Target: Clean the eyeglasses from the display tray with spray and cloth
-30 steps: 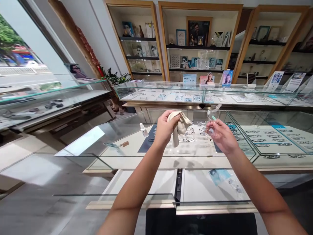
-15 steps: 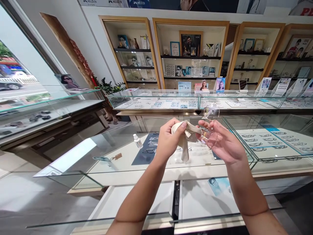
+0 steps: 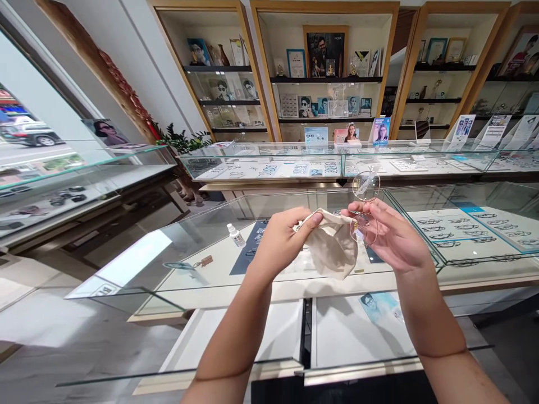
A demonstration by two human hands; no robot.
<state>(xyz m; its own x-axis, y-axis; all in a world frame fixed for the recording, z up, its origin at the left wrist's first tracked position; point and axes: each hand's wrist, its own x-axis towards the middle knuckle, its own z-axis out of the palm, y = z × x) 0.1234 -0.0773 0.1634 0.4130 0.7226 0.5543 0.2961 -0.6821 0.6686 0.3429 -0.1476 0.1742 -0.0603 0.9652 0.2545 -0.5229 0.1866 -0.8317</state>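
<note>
A beige cleaning cloth (image 3: 334,252) hangs from my left hand (image 3: 286,233), its upper edge pinched between thumb and fingers. My right hand (image 3: 393,235) is closed on a pair of thin-rimmed round eyeglasses (image 3: 366,185), turned so that one lens stands above the fingers and the other lies in front of them. The cloth's right end reaches the fingers of my right hand and the lower lens. Both hands are held above the glass display counter (image 3: 202,224). Where exactly the right fingertips grip the frame is hard to make out.
On the counter at the left stand a small white bottle (image 3: 236,235) and a brown tag (image 3: 204,261). Rows of eyeglasses (image 3: 448,230) lie under glass at the right. Open white drawers (image 3: 349,336) jut out below my forearms. A second glass showcase (image 3: 261,163) stands behind.
The cloth, bunched before, is now spread out and hangs wider toward my right hand. My left hand has shifted slightly left. The view has tilted down a little.
</note>
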